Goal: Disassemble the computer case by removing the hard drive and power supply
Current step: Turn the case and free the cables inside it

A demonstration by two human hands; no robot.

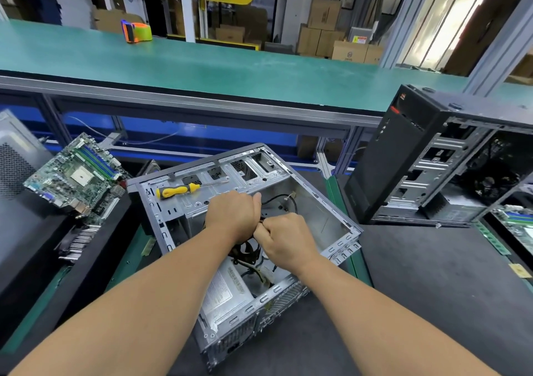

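Observation:
An open grey computer case (pixel 320 202) lies on its side in front of me. Its power supply (pixel 227 292), a silver box with a white label, sits in the near corner with a bundle of wires running up from it. Both hands are inside the case, close together. My left hand (pixel 232 215) and my right hand (pixel 284 238) each grip the black cable (pixel 288 198) where they meet; the cable loops across the case floor behind them. A yellow-handled screwdriver (pixel 178 190) lies on the drive cage at the case's far side. No hard drive is visible.
A loose motherboard (pixel 76 176) rests at the left on a dark surface. A second black tower case (pixel 432 156) stands open at the right, with another board (pixel 516 217) beside it. A green conveyor table (pixel 202 64) with an orange tape dispenser (pixel 136 31) runs behind.

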